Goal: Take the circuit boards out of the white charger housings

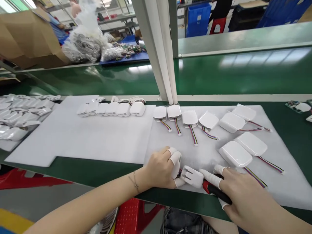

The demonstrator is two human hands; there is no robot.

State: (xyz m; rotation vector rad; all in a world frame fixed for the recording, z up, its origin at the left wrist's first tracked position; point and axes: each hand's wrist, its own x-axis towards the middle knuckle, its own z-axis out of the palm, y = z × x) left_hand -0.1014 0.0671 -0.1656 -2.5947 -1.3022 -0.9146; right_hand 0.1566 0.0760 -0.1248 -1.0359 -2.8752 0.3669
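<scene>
My left hand, with white finger cots, pinches a small white plastic plug housing with metal prongs against the white foam mat. My right hand grips a red-and-black handled tool, its tip at the housing's right side. Beyond lie several white housings with multicoloured wire leads, two of them just past my right hand.
A row of finished white housings lies at the back left of the mat. More white parts pile at far left. A white post rises behind. Green conveyor belt, cardboard boxes, bags and blue crates lie beyond.
</scene>
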